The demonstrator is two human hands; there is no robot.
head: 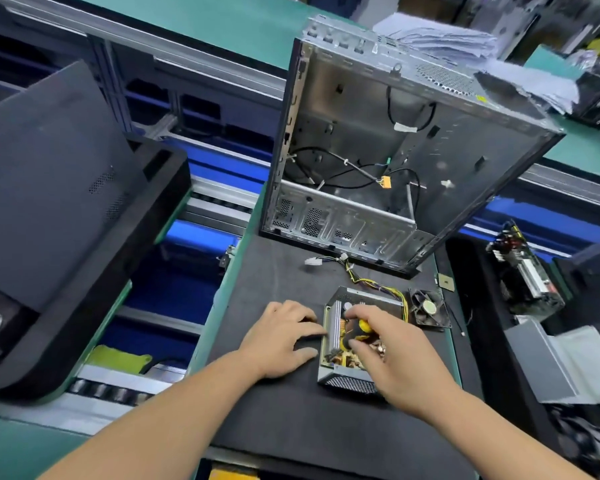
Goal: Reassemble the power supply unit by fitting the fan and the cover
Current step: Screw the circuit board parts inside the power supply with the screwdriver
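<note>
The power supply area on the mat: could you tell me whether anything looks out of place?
The fan lies loose on the mat, right of the open power supply unit, not fitted. It looks dusty.

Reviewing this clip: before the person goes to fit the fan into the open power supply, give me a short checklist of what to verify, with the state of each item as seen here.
1. Power supply unit open on top, board exposed: ok.
2. Fan within reach, lying on the mat to the right of the unit, not yet fitted: ok.
3. Left hand steadying the unit, fingers against its left wall: ok.
4. Right hand free to pick up the fan: not ok, it grips a yellow and black screwdriver over the board.
5. Wire bundle clear of the fan's seat: cannot tell.
6. Cover located and ready: cannot tell which part it is.
</note>
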